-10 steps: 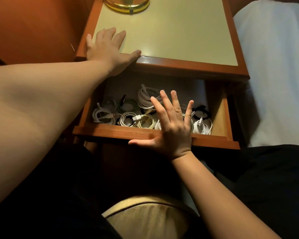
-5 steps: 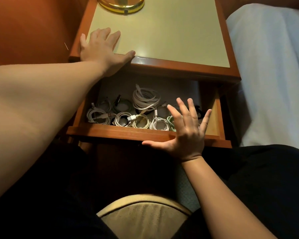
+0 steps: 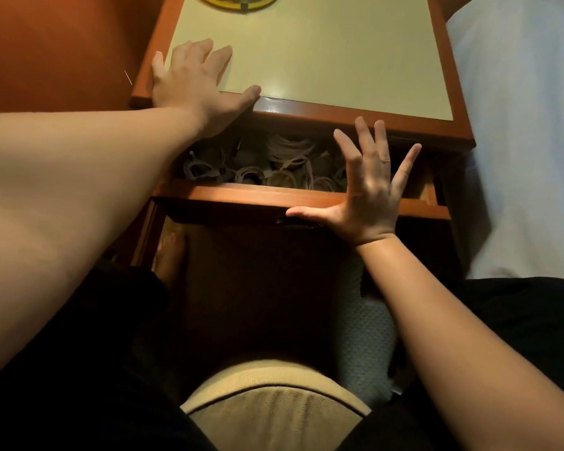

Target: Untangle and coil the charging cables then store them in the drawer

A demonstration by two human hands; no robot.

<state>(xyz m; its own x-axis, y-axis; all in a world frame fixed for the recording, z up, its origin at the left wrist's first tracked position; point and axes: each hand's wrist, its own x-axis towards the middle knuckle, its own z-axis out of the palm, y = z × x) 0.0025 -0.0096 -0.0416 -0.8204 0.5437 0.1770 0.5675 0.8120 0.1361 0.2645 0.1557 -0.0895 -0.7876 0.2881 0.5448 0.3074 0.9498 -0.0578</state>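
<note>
Resting flat on the near left corner of the desk (image 3: 306, 56), the left hand (image 3: 194, 83) lies palm down with fingers straight and slightly spread, the thumb stretched along the wooden front edge; it holds nothing. Its forearm crosses the left half of the view and covers the left end of the drawer (image 3: 241, 198). The right hand (image 3: 368, 190) is held upright against the drawer front, fingers straight and fanned wide, thumb stretched out to the left along the front panel, heel of the palm against the wood; nothing is gripped. The drawer stands partly out from under the desk top. Inside it lie the coiled cables (image 3: 274, 167), several pale loops side by side on the drawer floor, in deep shadow and blurred, so their count and plugs cannot be made out. The right hand screens the right part of the drawer interior, and the overhanging desk top hides its back. At the top edge, a round brass-coloured base (image 3: 238, 0) sits on the desk, cut off by the frame. A white bed (image 3: 518, 125) lies to the right, and a padded seat edge (image 3: 274, 402) shows at the bottom centre.
</note>
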